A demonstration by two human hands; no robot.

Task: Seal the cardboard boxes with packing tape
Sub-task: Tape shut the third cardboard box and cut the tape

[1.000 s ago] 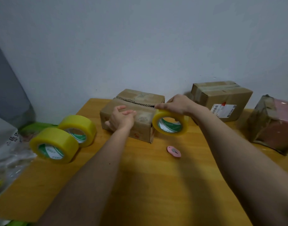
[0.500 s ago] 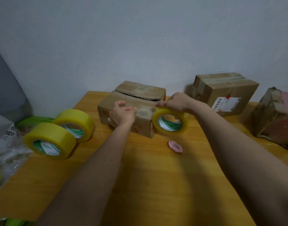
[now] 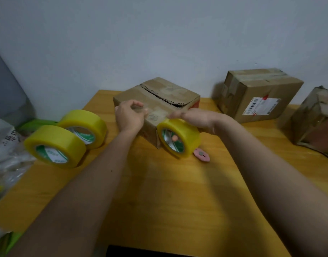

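While the open box [image 3: 155, 101] is sitting at the far middle of the wooden table [image 3: 178, 201], its jagged top seam not yet closed, the head view is showing both hands working at its near face. The left hand [image 3: 128, 117] is curling its fingers against the cardboard, seemingly pinching the free end of the clear tape there so it is staying anchored. The right hand [image 3: 194, 117] is gripping the yellow tape roll [image 3: 178, 138] from above, thumb and fingers wrapping over it, holding it just beside the box's near right corner, probably so the strip is feeding out along the face. A pink cutter [image 3: 202, 154] is lying near the roll, within reach for cutting. Two spare rolls [image 3: 66, 138] are waiting at the left. A taped box [image 3: 259, 95] and a wrapped parcel [image 3: 315, 123] are standing well apart at the far right.
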